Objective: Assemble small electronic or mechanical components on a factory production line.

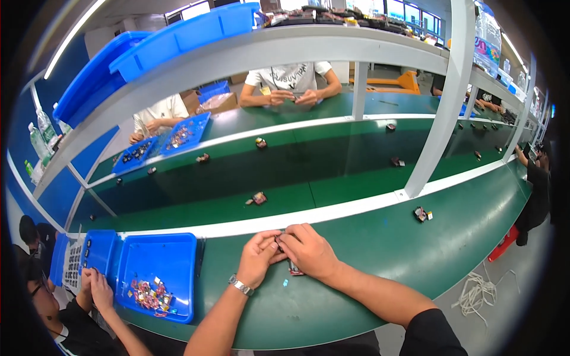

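Note:
My left hand [260,256], with a metal-banded watch [241,285] on its wrist, pinches a small dark part [279,242]. My right hand [309,252] meets it there, its fingers closed on the same part, most of which they cover. What kind of part it is does not show. Just under my right hand, a small dark and reddish piece [295,270] lies on the green bench [344,314]. A light-blue scrap [285,283] is close to it. Further right on the bench sits a small black assembly with coloured bits [421,214].
Left of my hands stands a blue tray [189,261] of small colourful pieces; a neighbour's hands [97,288] work beside it. Past a white rail [249,225], a green conveyor belt [332,196] carries scattered small assemblies. A grey post [436,113] and an overhead shelf [356,43] frame the far side.

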A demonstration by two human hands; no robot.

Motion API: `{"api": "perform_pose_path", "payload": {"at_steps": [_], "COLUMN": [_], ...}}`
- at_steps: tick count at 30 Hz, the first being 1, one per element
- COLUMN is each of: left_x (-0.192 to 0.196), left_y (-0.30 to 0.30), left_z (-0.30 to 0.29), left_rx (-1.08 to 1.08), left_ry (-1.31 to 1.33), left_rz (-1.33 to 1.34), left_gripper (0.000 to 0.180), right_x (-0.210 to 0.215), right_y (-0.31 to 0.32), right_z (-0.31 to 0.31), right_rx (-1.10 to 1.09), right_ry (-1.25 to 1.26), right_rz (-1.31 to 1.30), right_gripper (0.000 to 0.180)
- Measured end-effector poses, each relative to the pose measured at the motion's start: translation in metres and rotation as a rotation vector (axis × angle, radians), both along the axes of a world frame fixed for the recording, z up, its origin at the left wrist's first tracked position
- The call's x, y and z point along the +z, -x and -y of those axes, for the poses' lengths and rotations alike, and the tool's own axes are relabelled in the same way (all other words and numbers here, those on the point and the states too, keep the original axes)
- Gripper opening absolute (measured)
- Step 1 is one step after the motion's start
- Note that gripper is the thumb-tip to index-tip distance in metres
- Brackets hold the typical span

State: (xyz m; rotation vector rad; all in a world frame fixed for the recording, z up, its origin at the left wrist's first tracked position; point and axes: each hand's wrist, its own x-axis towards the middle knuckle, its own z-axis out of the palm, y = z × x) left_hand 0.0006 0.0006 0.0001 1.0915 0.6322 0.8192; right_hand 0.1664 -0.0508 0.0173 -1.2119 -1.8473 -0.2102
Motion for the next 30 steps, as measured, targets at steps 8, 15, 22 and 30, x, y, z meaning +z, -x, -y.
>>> {"api": "perform_pose_path", "payload": {"at_steps": [8, 15, 22, 30], "left_x": [0.002, -0.008, -0.004, -0.014], "left_y": [-0.009, -0.014, -0.007, 0.002], "left_z": [0.007, 0.009, 0.007, -0.016], "left_rx": [0.111, 0.166, 0.212, 0.468], "left_ry": [-0.027, -0.131, -0.226, -0.288], "left_rz": [-0.069, -0.131, -0.070, -0.067], "left_gripper": [0.021, 0.019, 0.026, 0.013], "right_x": [-0.003, -0.001, -0.010, -0.015], "right_y": [-0.002, 0.004, -0.035, -0.117], "right_z": [-0.001, 0.000, -0.055, -0.129], "right_rx": [0.094, 0.089, 0.070, -0.567], "right_ry": [0.016, 0.409, 0.378, 0.528], "right_rz": [-0.099, -0.566, -0.696, -0.198], "right_gripper": [0.018, 0.015, 0.006, 0.016]}}
